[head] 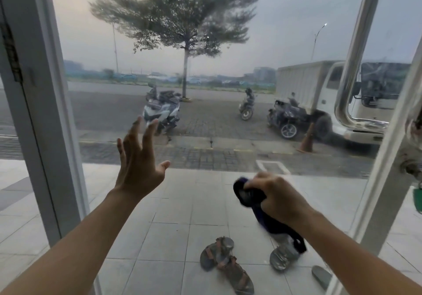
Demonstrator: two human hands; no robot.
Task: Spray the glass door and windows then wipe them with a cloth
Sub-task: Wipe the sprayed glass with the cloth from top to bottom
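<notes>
Cloth [250,195] in grip of right hand [282,200]

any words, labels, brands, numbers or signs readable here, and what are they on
No text can be read anywhere in this view.
On the white truck: no legible lettering; any plate is too blurred.
On the parked scooters: no plate or brand legible.
On the dark cloth gripped in the right hand: no label visible.

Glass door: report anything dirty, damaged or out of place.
The glass door looks hazy, with small specks over the tree; no crack shows. Low in the view, sandals lie scattered askew on the tiles. The right hand grips a dark cloth.
</notes>
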